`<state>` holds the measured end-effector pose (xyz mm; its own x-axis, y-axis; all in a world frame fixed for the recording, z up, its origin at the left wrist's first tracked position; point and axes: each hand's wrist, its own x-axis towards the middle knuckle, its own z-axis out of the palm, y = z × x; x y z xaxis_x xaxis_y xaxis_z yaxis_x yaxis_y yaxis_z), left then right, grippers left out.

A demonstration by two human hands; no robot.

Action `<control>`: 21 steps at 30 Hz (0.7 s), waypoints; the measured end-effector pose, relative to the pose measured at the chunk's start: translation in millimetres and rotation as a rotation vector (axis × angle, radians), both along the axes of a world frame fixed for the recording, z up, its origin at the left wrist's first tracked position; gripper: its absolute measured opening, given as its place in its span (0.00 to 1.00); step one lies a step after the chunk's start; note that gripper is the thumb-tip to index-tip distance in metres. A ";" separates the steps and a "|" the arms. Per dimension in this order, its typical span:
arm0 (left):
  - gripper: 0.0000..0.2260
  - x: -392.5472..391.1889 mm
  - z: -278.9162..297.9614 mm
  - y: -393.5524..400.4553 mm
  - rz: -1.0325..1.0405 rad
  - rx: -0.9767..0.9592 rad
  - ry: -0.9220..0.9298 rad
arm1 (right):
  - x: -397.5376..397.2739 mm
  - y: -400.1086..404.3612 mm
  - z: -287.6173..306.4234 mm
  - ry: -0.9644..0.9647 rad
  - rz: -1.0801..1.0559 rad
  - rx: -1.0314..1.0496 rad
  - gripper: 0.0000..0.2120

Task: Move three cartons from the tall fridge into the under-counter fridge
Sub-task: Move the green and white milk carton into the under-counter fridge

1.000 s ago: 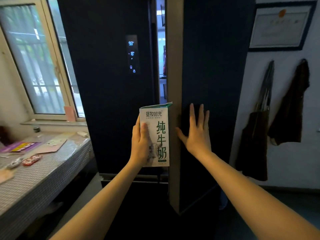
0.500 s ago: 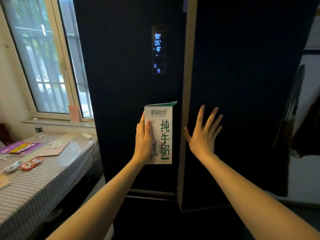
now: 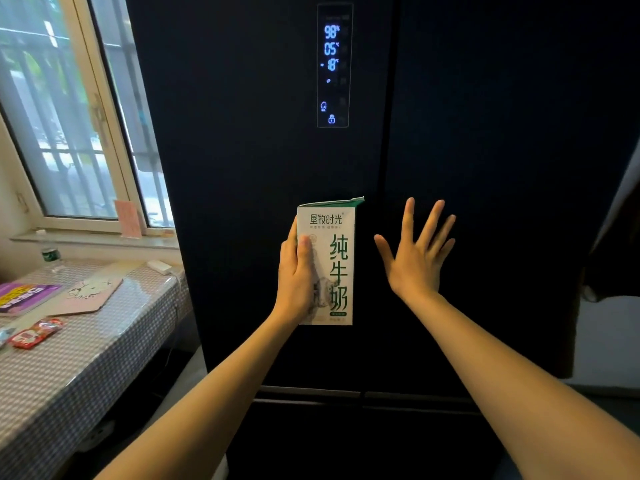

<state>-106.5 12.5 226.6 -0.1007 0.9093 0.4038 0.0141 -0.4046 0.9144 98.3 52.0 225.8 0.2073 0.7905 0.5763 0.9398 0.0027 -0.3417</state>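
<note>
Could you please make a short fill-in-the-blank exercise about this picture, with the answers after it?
1. The left hand holds a milk ____ upright.
2. The right hand has its fingers ____ in front of the dark fridge door.
3. The lit display on the fridge glows ____.
4. A red packet lies on the ____ at the left.

Answers: carton; spread; blue; table

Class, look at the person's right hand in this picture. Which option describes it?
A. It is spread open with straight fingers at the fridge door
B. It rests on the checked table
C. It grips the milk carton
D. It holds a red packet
A: the right hand is spread flat at the dark fridge door, while the left hand grips the milk carton.
</note>
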 end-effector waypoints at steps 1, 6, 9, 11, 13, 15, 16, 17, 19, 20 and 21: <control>0.22 -0.7 -2.0 2.6 -0.004 0.003 0.008 | 0.2 1.3 -1.5 -0.006 -0.006 0.010 0.41; 0.21 5.7 -11.3 10.2 -0.027 -0.001 0.004 | 5.3 1.6 -7.0 0.139 0.095 0.221 0.34; 0.20 21.7 -20.7 10.9 -0.036 0.007 0.024 | -3.2 -5.7 -19.1 0.250 0.198 0.425 0.27; 0.20 33.8 -26.3 12.0 -0.041 0.010 0.052 | -9.0 -12.3 -29.4 0.373 0.259 0.407 0.25; 0.20 50.6 -31.0 13.4 -0.057 0.010 0.065 | -5.9 -18.7 -36.4 0.559 0.323 0.322 0.24; 0.20 69.7 -34.3 12.0 -0.072 0.002 0.069 | 6.5 -23.5 -43.2 0.719 0.364 0.258 0.27; 0.20 80.6 -35.4 11.0 -0.081 0.004 0.072 | 15.7 -26.0 -45.5 0.772 0.384 0.229 0.30; 0.20 91.7 -36.3 9.4 -0.091 0.012 0.078 | 25.6 -28.4 -47.7 0.796 0.403 0.196 0.32; 0.21 120.0 -36.8 4.1 -0.111 0.029 0.090 | 52.2 -34.1 -52.2 0.763 0.419 0.138 0.37; 0.22 134.1 -35.8 1.0 -0.123 0.031 0.088 | 65.6 -36.7 -54.1 0.733 0.407 0.122 0.38; 0.23 152.1 -34.6 -2.2 -0.136 0.030 0.082 | 82.7 -39.5 -55.2 0.710 0.383 0.116 0.38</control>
<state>45.5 10.3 192.0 0.0569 0.8995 0.4333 0.0317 -0.4354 0.8997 181.0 12.5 170.5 0.2811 0.8242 0.4917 0.4258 0.3520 -0.8335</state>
